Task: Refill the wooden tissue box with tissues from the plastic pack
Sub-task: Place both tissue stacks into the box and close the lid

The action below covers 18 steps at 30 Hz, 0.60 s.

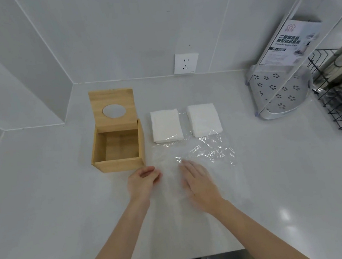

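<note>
tan wooden tissue box (116, 144), white tissues (166, 125), clear plastic pack (202, 153)

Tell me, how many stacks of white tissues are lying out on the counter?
2: the left stack beside the open wooden box, the right stack partly under clear plastic.

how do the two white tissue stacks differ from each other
The left white tissue stack lies beside the open wooden tissue box; the right white tissue stack lies farther from it. The left stack sits squarer to the counter edge, while the right one is turned slightly. The crinkled clear plastic wrap seems to reach further under the right stack than the left. Both are flat, folded, white, alike in size, and untouched by the hands.
</note>
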### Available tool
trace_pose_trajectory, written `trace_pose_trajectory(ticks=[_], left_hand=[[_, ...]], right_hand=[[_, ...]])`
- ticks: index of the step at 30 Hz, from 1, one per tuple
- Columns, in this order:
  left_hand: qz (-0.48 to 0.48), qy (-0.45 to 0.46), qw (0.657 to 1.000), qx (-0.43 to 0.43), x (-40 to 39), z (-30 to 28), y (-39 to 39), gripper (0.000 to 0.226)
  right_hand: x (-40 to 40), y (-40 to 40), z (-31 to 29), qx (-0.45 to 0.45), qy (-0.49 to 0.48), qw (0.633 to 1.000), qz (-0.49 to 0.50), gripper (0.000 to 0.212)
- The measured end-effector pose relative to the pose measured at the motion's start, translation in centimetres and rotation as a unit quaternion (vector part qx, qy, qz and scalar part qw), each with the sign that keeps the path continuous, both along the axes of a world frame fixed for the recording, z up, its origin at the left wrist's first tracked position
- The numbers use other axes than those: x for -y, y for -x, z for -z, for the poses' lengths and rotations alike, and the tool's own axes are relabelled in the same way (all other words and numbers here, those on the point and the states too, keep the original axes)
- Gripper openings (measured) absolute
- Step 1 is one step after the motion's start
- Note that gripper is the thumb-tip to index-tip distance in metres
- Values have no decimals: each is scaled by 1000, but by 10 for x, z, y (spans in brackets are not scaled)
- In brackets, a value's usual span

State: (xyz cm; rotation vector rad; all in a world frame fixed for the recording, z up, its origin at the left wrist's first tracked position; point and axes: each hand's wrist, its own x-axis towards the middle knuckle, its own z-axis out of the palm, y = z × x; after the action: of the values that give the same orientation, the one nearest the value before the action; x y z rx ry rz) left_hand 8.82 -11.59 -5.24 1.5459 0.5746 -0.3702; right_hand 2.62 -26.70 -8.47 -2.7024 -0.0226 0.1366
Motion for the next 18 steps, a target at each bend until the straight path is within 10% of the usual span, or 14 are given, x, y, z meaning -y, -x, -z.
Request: trace_pose_trajectory(ticks=[18], left_hand=[[83,72,992,-70,-2,5,-21,11]], right_hand=[[2,-87,6,28,-132,968,209,45]])
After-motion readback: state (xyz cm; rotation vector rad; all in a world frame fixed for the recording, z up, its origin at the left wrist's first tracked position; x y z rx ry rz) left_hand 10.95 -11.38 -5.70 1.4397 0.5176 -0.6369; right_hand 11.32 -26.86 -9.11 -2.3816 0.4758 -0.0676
